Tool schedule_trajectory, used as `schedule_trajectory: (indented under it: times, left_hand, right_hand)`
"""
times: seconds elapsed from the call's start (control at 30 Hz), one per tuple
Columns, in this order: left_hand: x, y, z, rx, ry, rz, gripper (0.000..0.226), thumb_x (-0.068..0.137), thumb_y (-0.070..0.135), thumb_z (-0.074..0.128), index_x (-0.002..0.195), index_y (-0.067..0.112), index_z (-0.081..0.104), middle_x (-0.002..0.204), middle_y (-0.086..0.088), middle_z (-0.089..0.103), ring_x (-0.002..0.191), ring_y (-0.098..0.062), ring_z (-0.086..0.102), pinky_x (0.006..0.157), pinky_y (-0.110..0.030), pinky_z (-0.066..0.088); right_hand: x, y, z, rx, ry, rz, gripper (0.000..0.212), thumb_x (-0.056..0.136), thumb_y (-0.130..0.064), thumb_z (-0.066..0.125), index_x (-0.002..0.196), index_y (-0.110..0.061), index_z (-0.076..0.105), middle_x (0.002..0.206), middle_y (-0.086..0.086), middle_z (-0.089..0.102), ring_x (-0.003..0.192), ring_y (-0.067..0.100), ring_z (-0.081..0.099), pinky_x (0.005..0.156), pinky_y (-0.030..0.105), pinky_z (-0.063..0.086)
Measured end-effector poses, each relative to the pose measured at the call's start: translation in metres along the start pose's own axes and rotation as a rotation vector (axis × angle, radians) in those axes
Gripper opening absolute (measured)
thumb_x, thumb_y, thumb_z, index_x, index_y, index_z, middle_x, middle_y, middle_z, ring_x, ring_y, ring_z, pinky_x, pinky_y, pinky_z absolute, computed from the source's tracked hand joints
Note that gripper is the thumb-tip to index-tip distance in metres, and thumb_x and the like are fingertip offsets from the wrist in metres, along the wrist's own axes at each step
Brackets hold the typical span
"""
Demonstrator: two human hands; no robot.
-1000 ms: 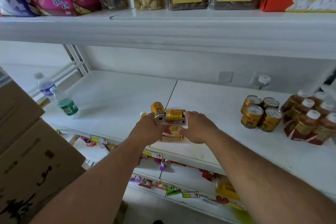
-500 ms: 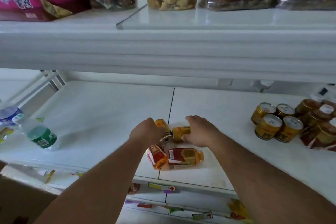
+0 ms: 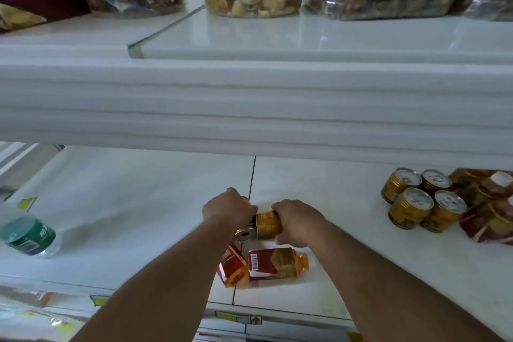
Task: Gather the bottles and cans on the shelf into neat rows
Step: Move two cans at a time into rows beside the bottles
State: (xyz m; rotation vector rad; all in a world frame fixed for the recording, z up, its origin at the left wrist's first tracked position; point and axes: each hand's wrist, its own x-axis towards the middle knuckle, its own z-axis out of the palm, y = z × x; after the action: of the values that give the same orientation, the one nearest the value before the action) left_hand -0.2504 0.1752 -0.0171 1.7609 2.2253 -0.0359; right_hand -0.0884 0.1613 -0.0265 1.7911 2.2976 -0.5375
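Head view: right hand (image 3: 295,221) grips gold can (image 3: 268,224), label unreadable.

Soft, even daylight fills the white lower shelf (image 3: 138,203); above my hands, the glossy upper white shelf (image 3: 305,36) mirrors the jars standing on it. Far left of my left hand (image 3: 226,209), the green-labelled clear plastic bottle (image 3: 27,234) is smeared by motion blur. My forearms cast only faint shadows. Wide-angle distortion bends the shelf edges outward.

six gold cans (image 3: 410,208), two lying amber bottles (image 3: 277,263), one green-labelled water bottle (image 3: 27,235), two hands (image 3: 226,208)
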Motion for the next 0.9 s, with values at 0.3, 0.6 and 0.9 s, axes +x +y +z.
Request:
schedule_trajectory:
  times: [0.3, 0.6, 0.9]
  left_hand:
    - [0.016, -0.003, 0.005, -0.503, -0.121, -0.126, 0.034, 0.074, 0.038, 0.076, 0.078, 0.009, 0.059, 0.074, -0.006, 0.062, 0.064, -0.017, 0.060, 0.056, -0.027, 0.049]
    - [0.005, -0.024, -0.031, -0.901, -0.043, 0.011, 0.030, 0.075, 0.038, 0.082, 0.089, 0.015, 0.071, 0.088, -0.004, 0.071, 0.080, -0.017, 0.066, 0.065, -0.029, 0.051]
    - [-0.043, 0.000, -0.058, -1.072, -0.028, 0.269, 0.039, 0.077, 0.030, 0.083, 0.113, 0.022, 0.069, 0.101, 0.011, 0.070, 0.089, -0.003, 0.065, 0.065, -0.018, 0.047]
  right_hand:
    - [0.003, 0.007, 0.005, 0.032, 0.056, -0.008, 0.060, 0.076, -0.041, 0.083, 0.127, -0.025, 0.056, 0.116, 0.000, 0.060, 0.101, 0.021, 0.060, 0.086, 0.039, 0.054]
    - [-0.028, 0.029, -0.021, 0.706, 0.206, 0.176, 0.061, 0.076, -0.043, 0.085, 0.121, -0.024, 0.049, 0.106, -0.006, 0.062, 0.087, 0.009, 0.065, 0.075, 0.031, 0.054]
    - [-0.078, 0.023, -0.027, 1.070, 0.340, 0.163, 0.049, 0.081, -0.030, 0.084, 0.123, -0.027, 0.058, 0.111, -0.011, 0.067, 0.097, 0.004, 0.064, 0.073, 0.019, 0.048]
